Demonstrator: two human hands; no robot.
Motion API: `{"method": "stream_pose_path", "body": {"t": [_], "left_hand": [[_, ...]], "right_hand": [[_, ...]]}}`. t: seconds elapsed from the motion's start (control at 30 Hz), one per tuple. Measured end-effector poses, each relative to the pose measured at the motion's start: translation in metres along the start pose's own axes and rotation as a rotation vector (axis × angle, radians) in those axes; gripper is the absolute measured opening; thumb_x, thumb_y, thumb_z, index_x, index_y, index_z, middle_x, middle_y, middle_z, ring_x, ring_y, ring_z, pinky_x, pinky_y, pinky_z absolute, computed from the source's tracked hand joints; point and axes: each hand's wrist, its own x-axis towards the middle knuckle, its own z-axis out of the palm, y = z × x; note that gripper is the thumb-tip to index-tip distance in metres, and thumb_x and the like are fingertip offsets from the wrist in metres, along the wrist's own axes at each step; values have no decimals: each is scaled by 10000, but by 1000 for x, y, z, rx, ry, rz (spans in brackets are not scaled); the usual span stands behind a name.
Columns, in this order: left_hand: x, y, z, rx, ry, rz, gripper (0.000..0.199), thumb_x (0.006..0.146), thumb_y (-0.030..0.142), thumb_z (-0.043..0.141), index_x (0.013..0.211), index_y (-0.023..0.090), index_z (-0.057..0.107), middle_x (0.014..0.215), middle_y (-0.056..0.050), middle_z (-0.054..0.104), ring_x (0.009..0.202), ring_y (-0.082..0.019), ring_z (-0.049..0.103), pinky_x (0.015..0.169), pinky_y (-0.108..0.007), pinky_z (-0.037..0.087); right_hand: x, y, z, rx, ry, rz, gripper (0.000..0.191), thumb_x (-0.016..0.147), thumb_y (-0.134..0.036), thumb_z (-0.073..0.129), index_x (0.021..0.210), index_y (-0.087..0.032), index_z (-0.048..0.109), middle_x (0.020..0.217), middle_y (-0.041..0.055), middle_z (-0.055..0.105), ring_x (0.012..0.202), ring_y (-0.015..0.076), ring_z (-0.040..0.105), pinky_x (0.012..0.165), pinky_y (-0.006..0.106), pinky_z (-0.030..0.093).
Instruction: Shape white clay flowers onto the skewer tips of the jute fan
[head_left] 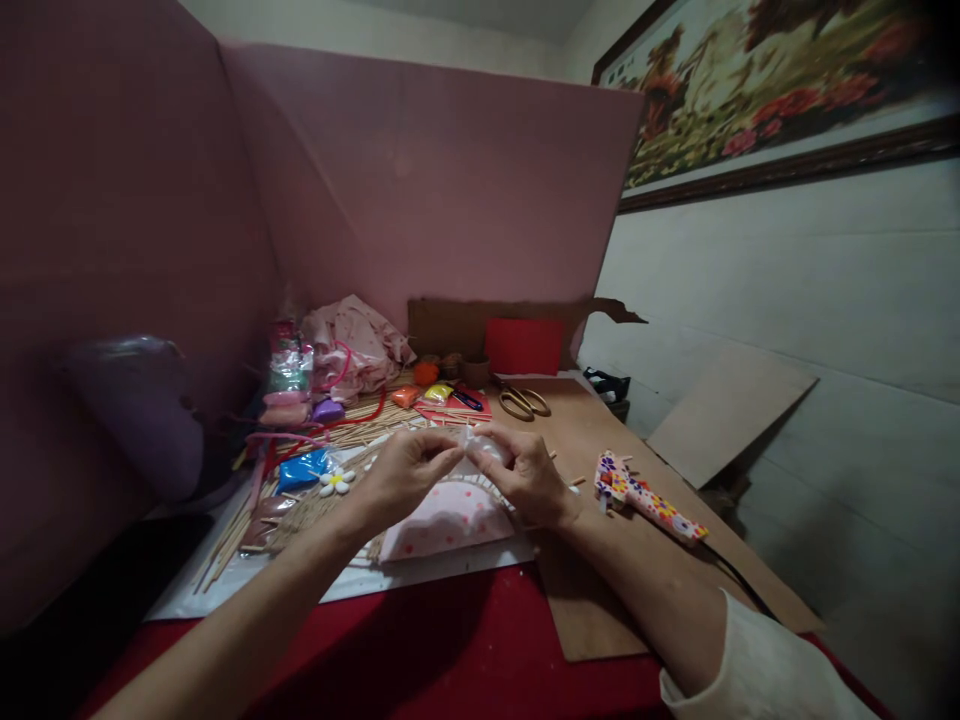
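Observation:
My left hand [409, 472] and my right hand [529, 478] meet above the work surface, fingertips pinched together. Between them is a small, thin white piece [469, 438], whose kind I cannot make out. Just below lies pale pink fabric with red dots [450, 520], partly covered by my hands. Under and behind it, a woven-looking piece of twine and sticks [315, 525] shows in part. Left of my left hand is a white flower with a yellow centre [336, 481], beside a blue packet [301, 470].
A flower-patterned glue gun [649, 500] with a black cord lies at right on a brown board [592, 610]. Gold-handled scissors [523, 402] rest behind my hands. Farther back are crumpled pink cloth [356, 340], thin wooden sticks [352, 428] and a red card [523, 346].

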Motion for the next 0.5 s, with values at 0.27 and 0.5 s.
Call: {"method": "stream_pose_path", "body": {"t": [0.27, 0.5], "left_hand": [[13, -10, 14, 206, 100, 79, 239, 765, 280, 526, 618, 145, 655, 503, 27, 499, 482, -99, 382, 477, -210, 263], [-3, -20, 21, 298, 197, 60, 188, 754, 199, 478, 608, 156, 588, 524, 27, 475, 512, -109, 397, 527, -237, 270]], "right_hand": [[0, 9, 3, -113, 86, -57, 205, 816, -244, 554, 993, -182, 636, 906, 73, 704, 793, 190, 644, 697, 271, 454], [-3, 6, 7, -67, 78, -141, 189, 787, -212, 588, 967, -204, 647, 879, 53, 710, 755, 181, 649, 683, 268, 470]]}}
